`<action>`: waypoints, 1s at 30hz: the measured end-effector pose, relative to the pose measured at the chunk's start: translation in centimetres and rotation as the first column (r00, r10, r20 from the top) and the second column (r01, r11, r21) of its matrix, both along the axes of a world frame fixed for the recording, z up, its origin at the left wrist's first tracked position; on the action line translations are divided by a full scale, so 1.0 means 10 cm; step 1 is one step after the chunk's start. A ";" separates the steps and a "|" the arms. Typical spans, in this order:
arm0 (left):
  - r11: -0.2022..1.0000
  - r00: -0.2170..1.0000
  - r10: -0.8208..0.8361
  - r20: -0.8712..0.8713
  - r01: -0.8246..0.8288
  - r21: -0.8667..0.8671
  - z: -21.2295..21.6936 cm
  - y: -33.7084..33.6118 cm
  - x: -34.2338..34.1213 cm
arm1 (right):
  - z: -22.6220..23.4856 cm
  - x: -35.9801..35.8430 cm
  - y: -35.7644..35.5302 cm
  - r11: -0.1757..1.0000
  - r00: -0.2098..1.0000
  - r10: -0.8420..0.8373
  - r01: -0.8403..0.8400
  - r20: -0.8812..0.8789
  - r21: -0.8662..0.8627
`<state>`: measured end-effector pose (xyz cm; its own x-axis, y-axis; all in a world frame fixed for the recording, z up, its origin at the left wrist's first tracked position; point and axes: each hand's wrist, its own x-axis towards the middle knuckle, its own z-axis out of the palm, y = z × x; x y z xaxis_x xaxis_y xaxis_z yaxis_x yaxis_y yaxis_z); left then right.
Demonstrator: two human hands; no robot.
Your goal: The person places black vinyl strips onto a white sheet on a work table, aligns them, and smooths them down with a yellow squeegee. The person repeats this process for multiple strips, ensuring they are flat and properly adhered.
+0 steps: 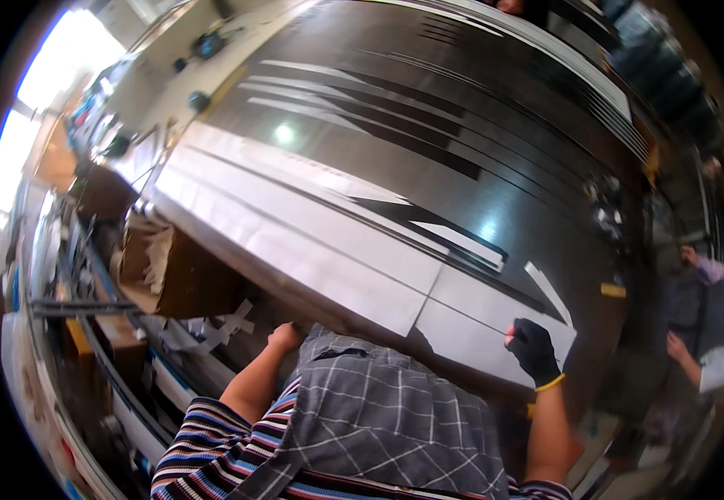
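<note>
Right hand (pixel 534 350), black-gloved, pinches the edge of thin white masking film (pixel 312 250) on the glossy black panel (pixel 462 108); film light, tearable – take at edges; left hand (pixel 285 336) bare, curled closed at the panel's near edge, holding nothing visible

A large dark table (pixel 479 167) carried pale sheets (pixel 295 242) along its near edge. The gloved right hand (pixel 534 348) rested fisted on a sheet at that edge; the bare left hand (pixel 285 336) sat just below it. A cardboard box (pixel 170 271) stood beside the table's left end.
</note>
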<state>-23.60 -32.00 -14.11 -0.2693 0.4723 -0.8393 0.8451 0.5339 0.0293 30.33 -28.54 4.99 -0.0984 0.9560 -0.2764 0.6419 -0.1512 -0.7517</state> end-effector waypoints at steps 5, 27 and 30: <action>1.000 0.998 0.024 -0.052 -0.023 0.019 0.11 -0.23 0.14 | -0.44 -0.10 0.23 0.952 1.000 0.024 -0.026 0.007 0.306; 0.774 0.839 -0.345 0.421 0.001 0.633 1.44 1.67 -0.33 | -0.80 -1.50 0.00 0.870 0.889 -0.231 0.007 0.396 0.493; 0.605 0.864 -0.460 0.204 0.137 0.784 1.32 2.03 -0.47 | -0.77 -2.64 0.41 0.904 0.971 -0.141 0.046 0.195 0.425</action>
<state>-28.33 -11.74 -0.94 0.2388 0.9549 -0.1761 0.7890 -0.0851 0.6085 3.89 -24.41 -2.76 0.0131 0.9896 0.1432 0.7935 0.0768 -0.6037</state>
